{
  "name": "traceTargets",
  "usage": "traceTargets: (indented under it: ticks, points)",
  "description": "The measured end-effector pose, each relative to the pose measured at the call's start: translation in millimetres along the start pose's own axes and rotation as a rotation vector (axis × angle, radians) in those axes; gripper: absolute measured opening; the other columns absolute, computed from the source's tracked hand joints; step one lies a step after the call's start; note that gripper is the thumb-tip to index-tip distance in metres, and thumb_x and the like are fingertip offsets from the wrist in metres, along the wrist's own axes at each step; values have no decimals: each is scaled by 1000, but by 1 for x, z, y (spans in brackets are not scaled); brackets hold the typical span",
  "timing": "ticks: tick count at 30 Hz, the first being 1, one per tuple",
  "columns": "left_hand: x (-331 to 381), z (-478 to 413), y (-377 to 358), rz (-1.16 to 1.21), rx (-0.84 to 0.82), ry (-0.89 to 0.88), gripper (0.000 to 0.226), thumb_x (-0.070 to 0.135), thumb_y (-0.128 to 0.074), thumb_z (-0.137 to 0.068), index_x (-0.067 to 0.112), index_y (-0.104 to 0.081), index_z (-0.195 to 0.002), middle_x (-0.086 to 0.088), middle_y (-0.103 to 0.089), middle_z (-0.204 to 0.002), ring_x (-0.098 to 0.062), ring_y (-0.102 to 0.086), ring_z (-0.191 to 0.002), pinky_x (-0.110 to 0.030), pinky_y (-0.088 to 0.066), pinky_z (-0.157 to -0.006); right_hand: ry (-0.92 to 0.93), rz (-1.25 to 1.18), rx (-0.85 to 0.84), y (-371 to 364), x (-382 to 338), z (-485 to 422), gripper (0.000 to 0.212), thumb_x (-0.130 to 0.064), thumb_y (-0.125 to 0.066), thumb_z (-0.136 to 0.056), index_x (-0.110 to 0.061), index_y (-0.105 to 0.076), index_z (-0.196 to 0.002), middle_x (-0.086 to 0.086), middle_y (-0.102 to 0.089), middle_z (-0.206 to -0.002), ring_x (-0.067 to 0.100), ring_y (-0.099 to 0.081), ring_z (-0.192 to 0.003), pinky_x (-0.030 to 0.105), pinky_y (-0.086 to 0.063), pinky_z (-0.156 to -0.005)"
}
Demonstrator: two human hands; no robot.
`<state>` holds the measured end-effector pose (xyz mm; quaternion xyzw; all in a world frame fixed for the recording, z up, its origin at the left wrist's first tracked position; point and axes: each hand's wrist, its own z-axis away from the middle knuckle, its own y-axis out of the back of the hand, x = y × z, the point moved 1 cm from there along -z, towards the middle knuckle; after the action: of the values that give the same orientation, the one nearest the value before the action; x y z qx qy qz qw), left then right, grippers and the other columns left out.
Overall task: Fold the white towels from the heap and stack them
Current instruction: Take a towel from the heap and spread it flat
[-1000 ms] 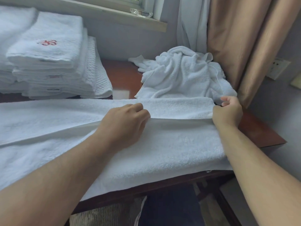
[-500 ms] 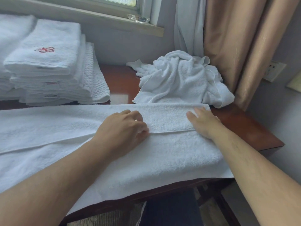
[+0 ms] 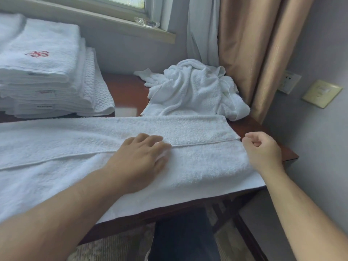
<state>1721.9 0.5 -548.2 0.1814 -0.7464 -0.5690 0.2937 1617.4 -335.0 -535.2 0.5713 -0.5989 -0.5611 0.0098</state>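
- A long white towel (image 3: 197, 162) lies spread across the near part of the brown wooden surface (image 3: 128, 91). Its far long side is folded over toward the middle, and the folded edge runs from left to right.
- The left hand (image 3: 143, 159) lies flat on this towel with relaxed fingers, and the fingertips press at the folded edge.
- The right hand (image 3: 263, 151) is at the right end of the towel with its fingers curled. I cannot tell if it pinches the cloth or only touches it.
- The heap (image 3: 192, 91) of unfolded white towels is behind the spread towel, near the beige curtain (image 3: 254, 44).
- The stack (image 3: 41, 68) of folded towels stands at the far left of the surface. Its top towel carries a red mark.
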Motion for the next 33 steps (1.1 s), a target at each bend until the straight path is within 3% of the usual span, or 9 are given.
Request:
traceTargets:
  ticks: [3,7,10,14,17,22,26,31,33]
  points:
    - [9,1,-5,-23,-44,-19,65,68,-8,-90,47,-29,-148,16,-24,-159,-12,-17,-144,-35,-15,-117,50,181,-39,-1,16,22,25,-32,-61,-95,-21,-69,-115,0,-63,-118,25,-52,-115,40,-41,-101]
    - [19,0,-5,-27,-35,-27,62,65,-12,-92,46,-30,-149,17,-23,-159,-11,-16,-145,-34,-14,-118,102,215,76,7,29,36,25,-23,-63,-95,-17,-70,-118,6,-62,-123,32,-47,-120,38,-34,-103]
    - [32,2,-5,-8,-7,-84,61,65,-15,-94,46,-36,-147,17,-29,-157,-9,-21,-143,-35,-19,-117,-91,75,175,14,37,48,36,-35,-62,-94,-19,-61,-126,7,-58,-121,29,-49,-117,38,-40,-96]
    - [46,4,-9,-17,-39,-131,63,73,-14,-90,49,-38,-143,21,-31,-152,-8,-26,-138,-33,-24,-113,-451,-139,-45,9,46,66,68,-55,-49,-95,-27,-28,-153,9,-46,-148,29,-47,-131,38,-33,-92]
    - [47,4,-10,-28,-51,-128,69,75,-7,-86,49,-38,-142,22,-31,-150,-8,-27,-137,-33,-25,-112,-477,-246,-107,8,48,80,67,-45,-51,-98,-37,-19,-156,5,-48,-149,26,-49,-128,36,-32,-93]
    - [48,3,-9,-9,-96,-106,62,73,-14,-90,50,-37,-142,23,-30,-151,-8,-25,-137,-33,-24,-112,-335,-384,38,18,38,85,47,-18,-55,-89,-53,-55,-119,-1,-71,-104,8,-67,-79,24,-47,-62]
    - [57,-1,-1,94,-96,-60,51,59,-16,-96,43,-57,-123,23,-47,-136,-14,-41,-126,-35,-35,-105,-407,-985,-43,29,17,68,32,-4,-55,-98,-22,-79,-88,5,-71,-87,11,-61,-56,22,-53,-53]
    - [67,-7,15,258,-165,-66,50,79,-34,-87,42,-64,-101,24,-57,-108,2,-54,-96,-23,-43,-81,-431,-1333,-105,39,-12,35,17,-10,-61,-96,-8,-72,-108,4,-73,-79,11,-69,-66,26,-59,-67]
    - [67,-8,17,241,-195,-59,36,66,-50,-91,33,-62,-87,15,-61,-93,-2,-58,-82,-26,-47,-72,-428,-1377,-169,39,-20,23,24,-12,-67,-88,-6,-71,-111,5,-73,-81,12,-70,-71,27,-60,-70]
